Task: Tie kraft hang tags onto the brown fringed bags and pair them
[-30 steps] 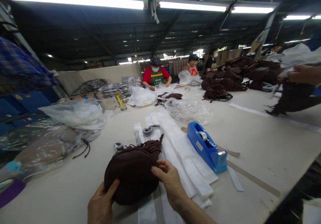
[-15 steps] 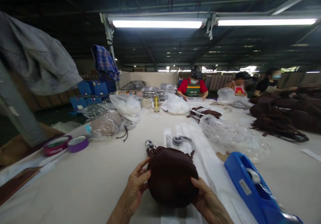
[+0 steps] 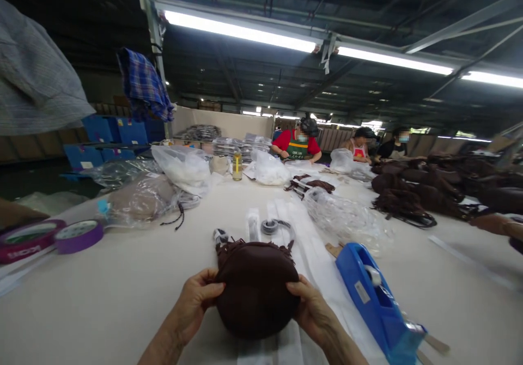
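Note:
A dark brown rounded bag (image 3: 257, 294) with fringe along its far edge is held near the table's front, in the lower middle of the head view. My left hand (image 3: 194, 299) pinches its left side, thumb on the near face and fingers behind. On the opposite side my right hand (image 3: 312, 305) grips it the same way. Just beyond the bag lies a strap wrapped in pale material, with a coil (image 3: 269, 226) at its end. White wrapping strips (image 3: 286, 212) run along the table beneath and behind the bag.
At right stands a blue tape dispenser (image 3: 378, 299). Purple tape rolls (image 3: 79, 236) sit at left beside a plastic-wrapped bag (image 3: 143, 196). Clear plastic (image 3: 343, 218) and a pile of brown bags (image 3: 425, 185) lie to the right. Across the table a person (image 3: 300, 141) works.
The camera view has turned to the right, so most things appear further left. Both hands keep hold of the bag. My left thumb and fingers now sit closer together on its side.

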Demonstrator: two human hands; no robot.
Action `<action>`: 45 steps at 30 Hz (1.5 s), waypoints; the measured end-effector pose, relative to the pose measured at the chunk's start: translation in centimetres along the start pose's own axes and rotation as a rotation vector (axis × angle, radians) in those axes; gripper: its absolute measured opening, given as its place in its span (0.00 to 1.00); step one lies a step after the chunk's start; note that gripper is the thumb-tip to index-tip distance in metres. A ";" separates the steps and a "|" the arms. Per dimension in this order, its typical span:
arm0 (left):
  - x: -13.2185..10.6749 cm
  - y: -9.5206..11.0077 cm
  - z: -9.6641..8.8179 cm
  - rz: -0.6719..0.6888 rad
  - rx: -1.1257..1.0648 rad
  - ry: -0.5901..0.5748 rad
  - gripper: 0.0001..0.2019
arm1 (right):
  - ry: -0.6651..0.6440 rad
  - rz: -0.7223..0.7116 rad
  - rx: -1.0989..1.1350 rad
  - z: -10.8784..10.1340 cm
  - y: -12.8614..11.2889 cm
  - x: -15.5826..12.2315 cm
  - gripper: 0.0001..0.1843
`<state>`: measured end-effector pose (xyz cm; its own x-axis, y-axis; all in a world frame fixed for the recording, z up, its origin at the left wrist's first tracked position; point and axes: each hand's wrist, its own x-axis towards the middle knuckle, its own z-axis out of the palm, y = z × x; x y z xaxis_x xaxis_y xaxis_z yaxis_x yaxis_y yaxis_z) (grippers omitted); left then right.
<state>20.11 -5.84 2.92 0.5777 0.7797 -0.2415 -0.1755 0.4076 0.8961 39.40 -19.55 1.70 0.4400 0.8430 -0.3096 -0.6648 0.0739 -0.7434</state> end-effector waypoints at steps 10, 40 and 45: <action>1.0 -0.8 0.1 0.127 0.115 0.284 0.16 | 0.173 -0.209 -0.063 0.6 1.5 0.9 0.15; 1.5 -1.5 -1.4 0.485 0.693 0.379 0.10 | 0.203 -0.383 -0.478 -0.1 1.5 1.2 0.18; 1.8 -1.9 -2.2 0.297 0.693 0.259 0.11 | 0.204 -0.361 -0.508 0.3 1.4 1.2 0.20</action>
<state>19.68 -4.16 -0.02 0.3659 0.9297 0.0415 0.2916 -0.1569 0.9436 38.86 -18.29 0.49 0.7211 0.6905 -0.0577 -0.1080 0.0298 -0.9937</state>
